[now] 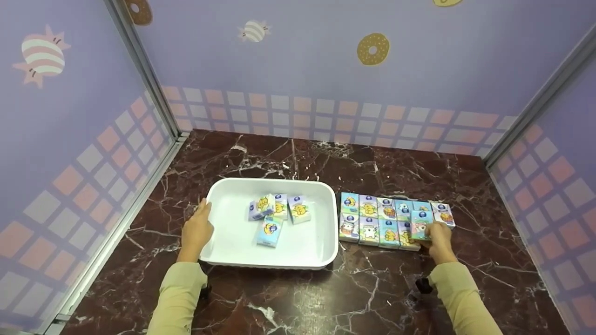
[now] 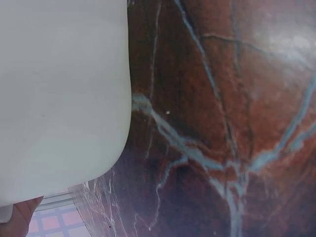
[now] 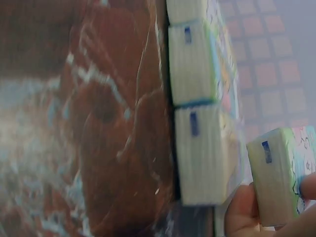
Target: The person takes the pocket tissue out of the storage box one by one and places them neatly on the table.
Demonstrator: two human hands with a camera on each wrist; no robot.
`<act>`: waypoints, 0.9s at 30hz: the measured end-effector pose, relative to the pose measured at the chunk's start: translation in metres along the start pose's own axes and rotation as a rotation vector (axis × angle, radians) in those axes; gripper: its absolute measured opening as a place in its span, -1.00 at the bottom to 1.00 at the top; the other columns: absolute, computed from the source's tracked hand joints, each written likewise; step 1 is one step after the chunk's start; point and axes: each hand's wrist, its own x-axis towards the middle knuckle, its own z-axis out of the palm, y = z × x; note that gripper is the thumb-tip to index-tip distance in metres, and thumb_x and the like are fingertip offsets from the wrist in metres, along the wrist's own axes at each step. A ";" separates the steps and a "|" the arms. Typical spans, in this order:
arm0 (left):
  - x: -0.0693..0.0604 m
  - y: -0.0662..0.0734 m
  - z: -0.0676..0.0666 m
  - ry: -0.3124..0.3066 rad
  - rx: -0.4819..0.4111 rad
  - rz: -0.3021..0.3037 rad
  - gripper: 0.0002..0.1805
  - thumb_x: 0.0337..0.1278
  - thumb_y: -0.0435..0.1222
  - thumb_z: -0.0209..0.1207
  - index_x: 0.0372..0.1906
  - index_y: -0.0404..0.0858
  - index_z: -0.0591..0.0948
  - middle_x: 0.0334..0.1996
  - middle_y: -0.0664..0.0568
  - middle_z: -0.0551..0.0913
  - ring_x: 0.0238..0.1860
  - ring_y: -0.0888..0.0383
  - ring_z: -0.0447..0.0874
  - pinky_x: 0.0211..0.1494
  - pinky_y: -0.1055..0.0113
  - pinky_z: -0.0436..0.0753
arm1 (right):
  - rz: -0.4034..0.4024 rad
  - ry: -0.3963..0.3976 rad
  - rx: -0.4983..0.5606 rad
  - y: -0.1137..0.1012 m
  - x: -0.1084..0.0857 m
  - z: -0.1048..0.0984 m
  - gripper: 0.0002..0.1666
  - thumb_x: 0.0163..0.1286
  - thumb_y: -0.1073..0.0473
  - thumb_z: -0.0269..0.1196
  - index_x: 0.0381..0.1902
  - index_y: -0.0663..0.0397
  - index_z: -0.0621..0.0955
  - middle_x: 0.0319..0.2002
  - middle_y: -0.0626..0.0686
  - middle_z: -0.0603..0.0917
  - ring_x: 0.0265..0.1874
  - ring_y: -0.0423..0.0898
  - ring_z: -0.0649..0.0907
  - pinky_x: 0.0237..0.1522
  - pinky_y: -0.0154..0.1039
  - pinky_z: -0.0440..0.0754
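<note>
My left hand grips the left rim of a white plastic tub. In the left wrist view the tub's outer wall fills the upper left, with a bit of the hand below it. Several tissue packs lie loosely inside the tub, a blue one nearest the front. My right hand pinches a blue-green tissue pack with a pink bear, raised over the right end of two rows of tissue packs. Its white side shows in the right wrist view, apart from the row.
The dark red marble tabletop carries the tub and, right beside it, the packed rows. Purple panels with a checked border stand behind and on both sides. White specks dot the surface behind the tub.
</note>
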 end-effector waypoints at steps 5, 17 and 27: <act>0.000 0.000 0.001 0.013 -0.001 0.006 -0.47 -0.07 -0.55 -0.10 0.14 -0.37 0.39 0.22 -0.21 0.31 -0.81 0.13 0.17 -0.68 0.27 0.28 | 0.046 0.052 -0.007 0.005 0.009 -0.011 -0.72 -0.11 0.46 -0.17 -0.36 0.14 0.26 -0.45 -0.03 0.33 -0.63 -0.23 0.42 -0.54 -0.25 0.48; 0.000 -0.001 0.000 0.014 0.004 0.019 -0.47 -0.06 -0.55 -0.09 0.15 -0.37 0.38 0.22 -0.21 0.31 -0.85 0.18 0.12 -0.71 0.34 0.23 | 0.024 0.082 -0.098 0.010 0.014 -0.027 -0.75 -0.11 0.47 -0.14 -0.36 0.24 0.26 -0.40 0.08 0.30 -0.65 -0.16 0.41 -0.59 -0.14 0.50; 0.000 0.000 0.001 -0.012 0.005 -0.012 -0.47 -0.05 -0.53 -0.09 0.16 -0.36 0.38 0.23 -0.19 0.29 -0.83 0.13 0.19 -0.68 0.26 0.29 | 0.044 -0.026 -0.277 0.015 0.013 -0.031 -0.74 0.01 0.36 -0.10 -0.26 0.25 0.24 -0.24 0.16 0.23 -0.32 0.01 0.30 -0.36 -0.10 0.42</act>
